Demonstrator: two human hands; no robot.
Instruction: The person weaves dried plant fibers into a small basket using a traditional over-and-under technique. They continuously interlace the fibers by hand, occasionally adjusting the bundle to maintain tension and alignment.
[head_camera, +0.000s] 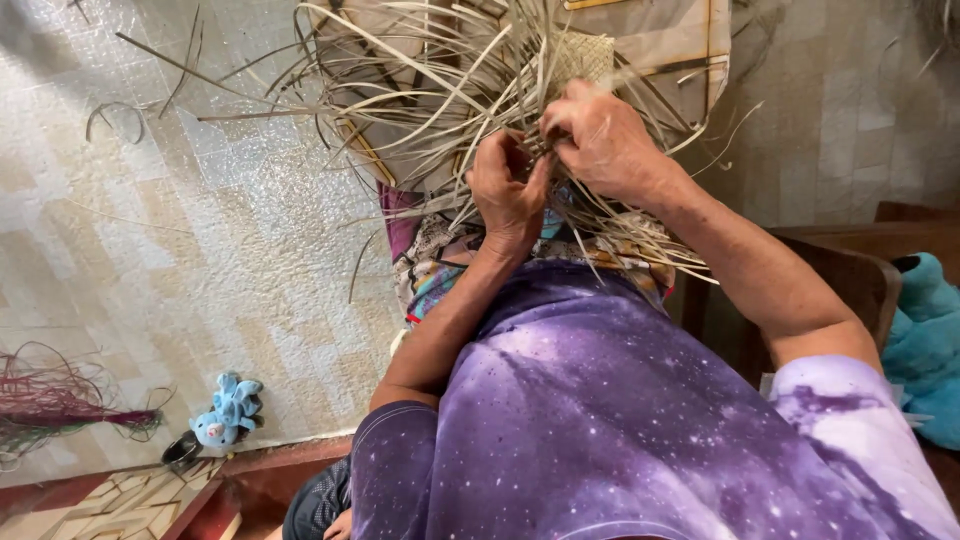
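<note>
A half-woven mat of pale dried leaf strips rests over my lap, with many loose strips fanning out to the left and right. My left hand pinches a few strips at the woven edge. My right hand is just beside it, fingers curled around other strips at the same spot. The two hands touch at the fingertips. I wear a purple speckled shirt.
Pale tiled floor lies to the left. A bundle of red and green dyed strips lies at far left, a small blue soft toy near it. A wooden chair arm and teal cloth are at right.
</note>
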